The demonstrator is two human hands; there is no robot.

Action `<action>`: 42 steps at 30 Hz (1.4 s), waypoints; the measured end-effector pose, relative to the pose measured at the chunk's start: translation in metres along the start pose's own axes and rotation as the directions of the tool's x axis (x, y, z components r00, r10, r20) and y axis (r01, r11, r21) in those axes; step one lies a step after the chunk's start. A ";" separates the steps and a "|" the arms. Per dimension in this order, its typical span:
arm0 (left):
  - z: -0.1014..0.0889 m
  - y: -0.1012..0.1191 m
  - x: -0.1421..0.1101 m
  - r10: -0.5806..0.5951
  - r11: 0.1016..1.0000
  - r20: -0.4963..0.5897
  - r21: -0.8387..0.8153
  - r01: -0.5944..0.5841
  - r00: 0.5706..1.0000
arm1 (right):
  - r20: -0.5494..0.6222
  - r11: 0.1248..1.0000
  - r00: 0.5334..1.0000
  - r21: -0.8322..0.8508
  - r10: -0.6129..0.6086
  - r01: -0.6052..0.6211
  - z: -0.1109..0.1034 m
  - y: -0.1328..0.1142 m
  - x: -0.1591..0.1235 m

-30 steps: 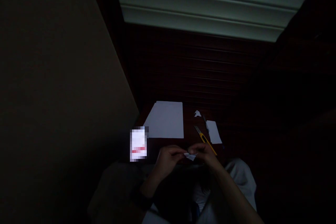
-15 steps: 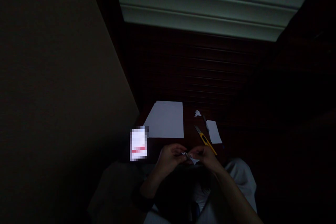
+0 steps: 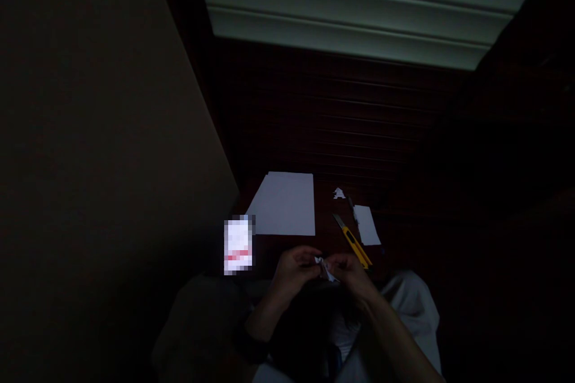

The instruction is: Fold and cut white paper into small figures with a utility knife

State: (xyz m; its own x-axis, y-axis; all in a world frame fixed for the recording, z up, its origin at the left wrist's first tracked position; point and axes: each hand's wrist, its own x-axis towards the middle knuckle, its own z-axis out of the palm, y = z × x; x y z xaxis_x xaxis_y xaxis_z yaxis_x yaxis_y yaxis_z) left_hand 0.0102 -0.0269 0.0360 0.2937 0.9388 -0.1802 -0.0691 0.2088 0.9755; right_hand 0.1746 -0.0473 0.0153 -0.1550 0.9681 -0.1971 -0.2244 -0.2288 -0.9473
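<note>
A small folded piece of white paper (image 3: 328, 273) is pinched between my two hands at the near edge of the dark table. My left hand (image 3: 297, 267) grips its left side with bent fingers. My right hand (image 3: 353, 271) closes on its right side, and parts of the paper are hidden by the fingers. Just beyond my right hand lies a yellow utility knife (image 3: 354, 246) with its blade showing. Farther back sits a small folded paper figure (image 3: 339, 193).
Large white sheets (image 3: 287, 203) lie stacked at the back left. A bright, pixelated screen (image 3: 238, 245) stands left of my hands. On the right are a smaller white paper (image 3: 367, 225) and a dark pen (image 3: 353, 208). A slatted shutter (image 3: 350, 18) rises behind the table.
My fingers have shifted on the folded paper. The right hand now covers more of it, and less of its pointed lower end shows. The things on the table have stayed put.
</note>
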 end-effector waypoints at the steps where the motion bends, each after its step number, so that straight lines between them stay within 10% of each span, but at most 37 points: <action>1: 0.000 0.001 0.000 -0.012 1.000 0.002 -0.010 0.012 1.000 | 0.000 1.000 1.000 -0.004 0.000 0.000 0.000 0.000 0.000; 22: -0.016 0.012 -0.001 -0.126 0.987 0.112 -0.086 0.136 0.986 | -0.074 0.944 0.985 -0.304 -0.154 0.125 0.012 -0.006 -0.003; 27: -0.010 0.019 -0.002 -0.024 0.975 0.090 0.221 0.003 0.996 | -0.056 0.878 0.977 -0.451 -0.208 0.161 0.014 -0.005 -0.001; 32: -0.012 0.026 0.000 0.158 0.750 0.261 0.595 -0.287 0.952 | 0.027 0.790 0.974 -0.581 -0.223 0.196 0.013 0.001 -0.003; 36: -0.019 0.028 0.003 0.138 0.652 0.412 0.647 -0.396 0.901 | 0.079 0.796 0.980 -0.574 -0.181 0.193 0.014 0.001 -0.005; 42: -0.021 0.022 0.000 0.154 0.743 0.378 0.565 -0.359 0.913 | 0.147 0.896 0.984 -0.416 -0.101 0.154 0.014 -0.002 -0.003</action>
State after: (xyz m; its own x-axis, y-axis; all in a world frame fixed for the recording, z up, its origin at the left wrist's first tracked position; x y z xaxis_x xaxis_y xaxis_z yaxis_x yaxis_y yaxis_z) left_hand -0.0114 -0.0162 0.0545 0.6179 0.7855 0.0332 0.3822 -0.3370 0.8604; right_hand 0.1621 -0.0515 0.0219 -0.2712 0.9606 -0.0612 0.1753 -0.0132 -0.9844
